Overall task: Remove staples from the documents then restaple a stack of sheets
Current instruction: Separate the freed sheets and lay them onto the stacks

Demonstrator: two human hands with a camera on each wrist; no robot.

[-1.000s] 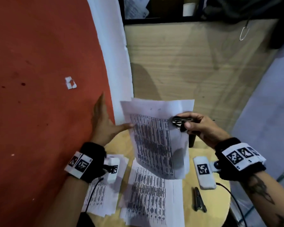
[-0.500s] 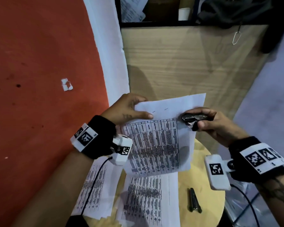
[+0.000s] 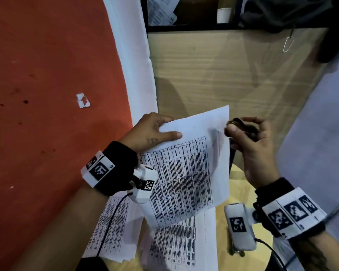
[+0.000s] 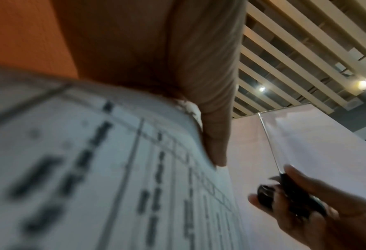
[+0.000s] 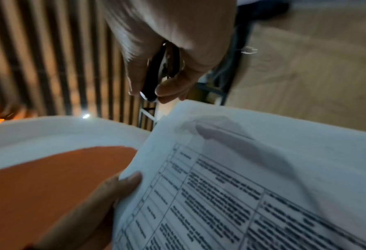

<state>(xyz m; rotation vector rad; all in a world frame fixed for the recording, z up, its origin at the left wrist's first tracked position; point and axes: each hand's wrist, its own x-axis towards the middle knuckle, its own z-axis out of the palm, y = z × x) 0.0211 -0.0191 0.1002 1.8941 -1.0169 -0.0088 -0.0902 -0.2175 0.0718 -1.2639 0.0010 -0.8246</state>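
- Held up above the round table (image 3: 241,194): one printed sheet (image 3: 186,173), pinched at its upper left corner by the left hand (image 3: 151,132), thumb on the printed side, fingers behind.
- Just beside the right edge of this sheet: the right hand (image 3: 250,141), fingers curled round a small dark tool (image 3: 243,127). Probably the staple remover or a small stapler; cannot tell which.
- On the table under the sheet: two groups of printed pages, a fanned pile (image 3: 114,227) to the left and another page (image 3: 182,245) directly below.
- Also on the table, to the right of the sheet and partly hidden by the right wrist camera: a second metal tool (image 3: 237,251), untouched.
- Judgement of progress: pages lying loose, so removal of staples seemingly well advanced; no staple visible on the held sheet. Restapling of a stack apparently still to do, pages not yet gathered square.
- Containers: open shelf (image 3: 184,28) above and behind the sheet, with papers (image 3: 160,10) and a white cup (image 3: 224,15) inside.
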